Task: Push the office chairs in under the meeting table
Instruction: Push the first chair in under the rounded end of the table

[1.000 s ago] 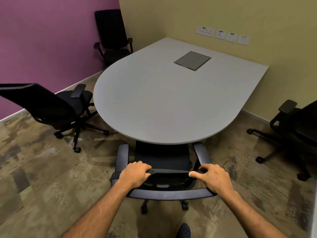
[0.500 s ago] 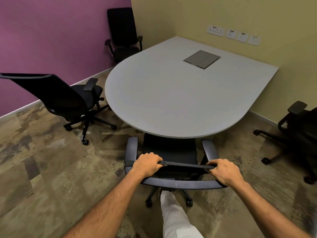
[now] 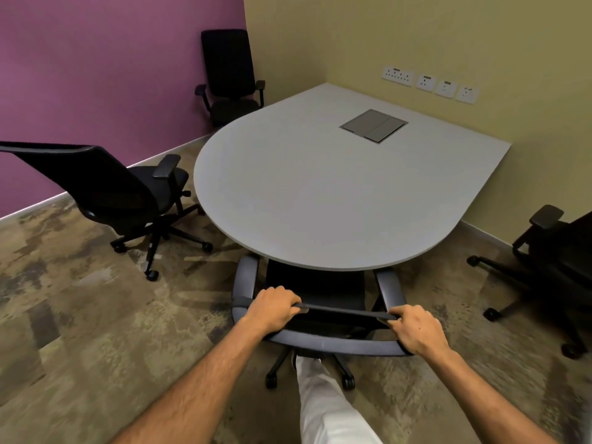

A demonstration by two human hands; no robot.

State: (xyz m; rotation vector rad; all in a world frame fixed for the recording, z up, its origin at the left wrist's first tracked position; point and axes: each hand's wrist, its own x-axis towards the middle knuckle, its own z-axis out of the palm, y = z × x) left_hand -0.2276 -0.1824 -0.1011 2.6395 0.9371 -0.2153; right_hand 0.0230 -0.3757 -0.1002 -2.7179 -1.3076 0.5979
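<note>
A grey meeting table (image 3: 336,193) with a rounded near end stands against the yellow wall. A black office chair (image 3: 315,286) sits at its near end, its seat partly under the tabletop and its armrests sticking out. My left hand (image 3: 275,307) grips the left end of the chair's backrest top. My right hand (image 3: 416,328) grips the right end. A second black chair (image 3: 128,193) stands off the table's left side, turned away. A third chair (image 3: 229,78) stands in the far corner. A fourth chair (image 3: 554,261) stands at the right, apart from the table.
A metal cable hatch (image 3: 373,125) is set into the tabletop. Wall sockets (image 3: 429,84) line the yellow wall. My leg in white trousers (image 3: 323,402) is just behind the chair's wheeled base. Patterned carpet covers the floor, and a purple wall closes the left side.
The view has shifted: the table and chairs lie further right in the frame. My white-trousered leg has stepped forward behind the chair. Both hands keep their grip on the backrest.
</note>
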